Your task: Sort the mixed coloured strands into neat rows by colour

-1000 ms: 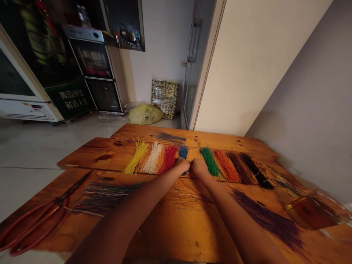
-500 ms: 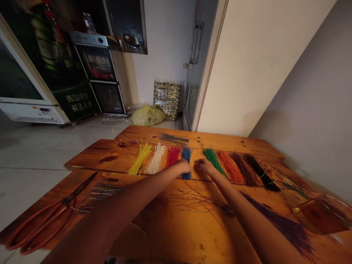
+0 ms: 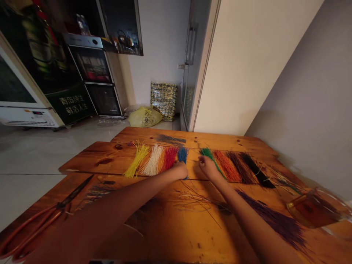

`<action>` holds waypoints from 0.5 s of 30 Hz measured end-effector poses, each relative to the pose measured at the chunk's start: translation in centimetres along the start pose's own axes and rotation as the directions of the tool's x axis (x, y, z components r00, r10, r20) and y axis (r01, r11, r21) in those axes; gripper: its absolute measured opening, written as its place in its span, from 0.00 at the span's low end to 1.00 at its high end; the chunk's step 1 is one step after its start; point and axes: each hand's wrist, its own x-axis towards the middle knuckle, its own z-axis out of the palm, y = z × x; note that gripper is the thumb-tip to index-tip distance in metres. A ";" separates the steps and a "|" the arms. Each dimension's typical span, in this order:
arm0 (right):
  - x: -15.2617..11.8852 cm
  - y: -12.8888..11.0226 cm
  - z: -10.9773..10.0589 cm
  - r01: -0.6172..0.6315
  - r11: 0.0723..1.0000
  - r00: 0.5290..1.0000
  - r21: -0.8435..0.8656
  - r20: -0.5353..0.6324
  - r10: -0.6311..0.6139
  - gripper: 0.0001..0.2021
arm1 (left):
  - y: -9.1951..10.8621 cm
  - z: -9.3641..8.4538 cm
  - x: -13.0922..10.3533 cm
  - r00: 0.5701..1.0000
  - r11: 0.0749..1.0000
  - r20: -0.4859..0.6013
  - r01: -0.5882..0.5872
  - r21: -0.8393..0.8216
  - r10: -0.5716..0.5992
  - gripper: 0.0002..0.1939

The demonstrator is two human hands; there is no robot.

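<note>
My left hand rests curled over the lower part of a bundle of blue strands; its fingertips are mostly hidden. Across a small gap, my right hand has its fingers drawn together at the left edge of a bundle of green strands. Whatever it pinches is too small to make out. Left of the blue lie red strands, white strands and yellow strands. Orange strands, brown strands and black strands follow to the right.
Large red-handled scissors lie at the left of the wooden table. Purple strands and a glass cup of brown liquid are at the right. Loose strands lie before my hands; grey strands lie behind.
My right hand has shifted slightly toward the green strands, and its outstretched fingers have curled in. My left hand has slid a little down the blue bundle. The whole view has shifted slightly.
</note>
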 end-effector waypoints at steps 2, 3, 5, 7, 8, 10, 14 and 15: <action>0.2 1.2 -1.8 -0.043 0.986 0.996 -0.162 -0.082 0.030 0.19 | 0.4 0.0 -1.6 0.993 0.992 0.022 -0.116 0.058 0.115 0.13; 0.2 1.8 -2.2 -0.071 0.970 0.993 -0.233 -0.106 0.047 0.21 | 0.7 0.1 -2.6 0.984 0.981 0.046 -0.177 0.081 0.174 0.15; 0.1 2.4 -2.2 -0.115 0.931 0.990 -0.346 -0.118 0.079 0.24 | 1.1 0.5 -4.9 0.951 0.947 0.103 -0.302 0.108 0.292 0.21; -0.2 2.6 -1.1 -0.133 0.894 0.990 -0.429 -0.109 0.095 0.25 | 1.5 1.0 -7.5 0.883 0.874 0.188 -0.459 0.157 0.430 0.25; -0.4 2.5 -0.4 -0.134 0.876 0.990 -0.463 -0.107 0.095 0.26 | 1.8 1.2 -8.8 0.858 0.846 0.217 -0.503 0.178 0.465 0.25; -0.9 2.4 0.9 -0.131 0.845 0.990 -0.519 -0.110 0.086 0.27 | 2.2 1.5 -11.5 0.842 0.833 0.235 -0.528 0.167 0.486 0.25; -1.4 2.6 1.4 -0.142 0.799 0.989 -0.585 -0.122 0.086 0.29 | 2.5 1.9 -15.8 0.828 0.860 0.259 -0.510 -0.020 0.497 0.25; -1.3 2.7 1.2 -0.153 0.791 0.987 -0.593 -0.127 0.095 0.30 | 2.2 2.1 -16.6 0.812 0.851 0.267 -0.521 -0.067 0.518 0.27</action>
